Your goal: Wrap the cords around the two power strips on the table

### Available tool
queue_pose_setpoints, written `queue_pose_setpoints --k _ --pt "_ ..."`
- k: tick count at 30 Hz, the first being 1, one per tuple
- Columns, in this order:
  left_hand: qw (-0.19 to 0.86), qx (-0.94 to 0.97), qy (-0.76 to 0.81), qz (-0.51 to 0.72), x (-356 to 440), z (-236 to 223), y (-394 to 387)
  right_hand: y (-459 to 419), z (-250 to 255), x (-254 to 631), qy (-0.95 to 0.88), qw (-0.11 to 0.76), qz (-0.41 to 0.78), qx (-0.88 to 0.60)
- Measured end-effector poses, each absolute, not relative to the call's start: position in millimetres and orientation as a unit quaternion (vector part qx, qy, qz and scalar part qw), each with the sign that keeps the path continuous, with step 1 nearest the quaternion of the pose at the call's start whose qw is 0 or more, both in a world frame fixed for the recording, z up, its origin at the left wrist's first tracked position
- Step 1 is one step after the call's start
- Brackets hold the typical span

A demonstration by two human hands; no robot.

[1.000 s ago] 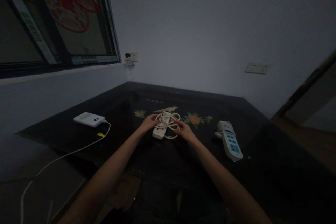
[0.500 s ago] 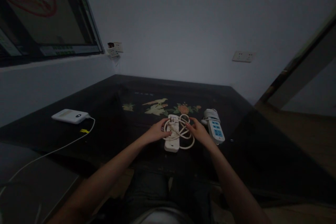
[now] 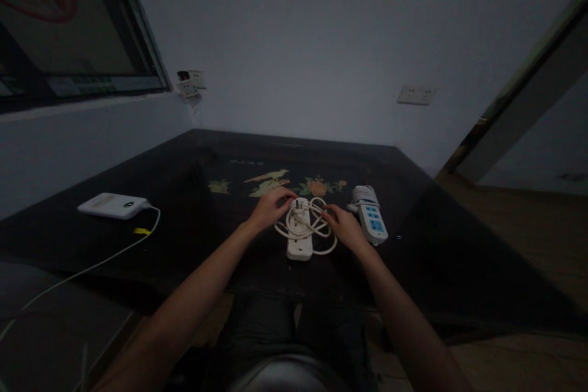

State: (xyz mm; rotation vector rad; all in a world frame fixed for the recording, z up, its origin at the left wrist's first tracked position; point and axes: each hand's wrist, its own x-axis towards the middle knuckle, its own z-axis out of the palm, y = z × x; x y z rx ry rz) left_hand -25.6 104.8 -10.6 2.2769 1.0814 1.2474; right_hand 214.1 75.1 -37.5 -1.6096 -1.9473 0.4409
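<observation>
A cream power strip lies on the dark table in front of me, its cream cord looped loosely on top. My left hand is at the strip's far left end, fingers curled onto the cord near the plug. My right hand is at the right side of the loops, fingers pinched on the cord. Both hands touch the cord.
A second white power strip with blue sockets lies just right of my right hand. A white power bank with a white cable sits at the table's left. Wall sockets are behind. A window is at upper left.
The view has shifted a little. My left hand moved up to the strip's far end, and the cord loops spread slightly; the strip stays where it was.
</observation>
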Motion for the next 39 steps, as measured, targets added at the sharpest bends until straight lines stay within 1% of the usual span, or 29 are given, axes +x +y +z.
queue_pose_setpoints --k 5,11,16,18,21,27,29,32,39 --pt "0.145 0.821 0.354 0.423 -28.9 -16.5 102.8 69.9 -33.2 214.6 -0.721 0.294 0.128 -0.615" --pt "0.136 0.822 0.349 0.428 -26.2 -14.8 100.2 63.0 -20.1 216.8 -0.705 0.336 0.105 -0.615" --pt "0.122 0.831 0.329 0.432 -22.2 -10.6 92.3 27.2 -16.0 200.3 -0.699 0.426 0.134 -0.558" --pt "0.12 0.835 0.325 0.428 -21.9 -9.0 90.7 12.5 -18.8 187.7 -0.714 0.434 0.111 -0.538" --pt "0.117 0.837 0.347 0.406 -23.7 -8.2 90.8 2.2 -20.8 170.3 -0.735 0.404 0.065 -0.54" --pt "0.101 0.833 0.431 0.333 -28.3 -11.0 93.5 13.1 -2.0 155.0 -0.749 0.258 -0.002 -0.61" --pt "0.091 0.832 0.442 0.324 -27.6 -10.5 92.7 18.3 3.5 151.2 -0.747 0.226 -0.019 -0.625" --pt "0.076 0.828 0.456 0.318 -25.8 -8.3 90.6 25.9 5.2 143.5 -0.747 0.202 -0.032 -0.632" --pt "0.04 0.855 0.445 0.264 -25.9 -7.1 90.5 38.8 -3.8 131.3 -0.752 0.188 -0.026 -0.632"
